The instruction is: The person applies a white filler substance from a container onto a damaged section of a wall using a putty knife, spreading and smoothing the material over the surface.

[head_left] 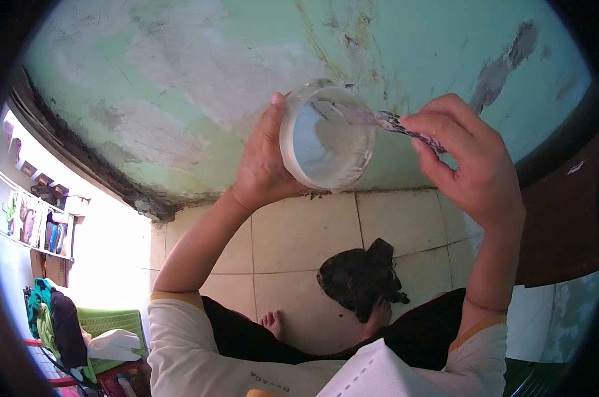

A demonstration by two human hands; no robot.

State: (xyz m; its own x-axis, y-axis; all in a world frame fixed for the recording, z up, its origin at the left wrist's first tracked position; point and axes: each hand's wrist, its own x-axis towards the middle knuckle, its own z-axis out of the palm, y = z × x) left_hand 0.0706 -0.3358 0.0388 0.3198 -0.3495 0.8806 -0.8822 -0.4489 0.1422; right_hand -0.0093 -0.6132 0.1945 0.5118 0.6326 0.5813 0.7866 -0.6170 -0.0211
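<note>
Overhead, I look down past my chest at my two bare hands, raised between me and a pale green wall [418, 40] with rough grey and whitish patches. My left hand [266, 159] grasps a round translucent plastic tub [359, 162] by its left side, thumb up along the rim. The tub is in front of the wall, held off the floor, its wide mouth facing up toward me. Inside, pale bluish-white paste [311, 139] coats the left part.

My right hand [468, 149] pinches a thin paste-smeared stick-like tool [389, 122] between thumb and fingers, to the right of the tub. The tool slants over the rim and its far end reaches into the tub; whether its tip touches the paste, I cannot tell.

Below, on a cream tiled floor [299, 231], a crumpled black sheet or bag [359, 281] lies beside my bare right foot [377, 321].

I judge the step in hand to be working the paste with the tool, either stirring or scooping. The next move seems to call for a steady left grip and a careful lift of the tool clear of the rim.
</note>
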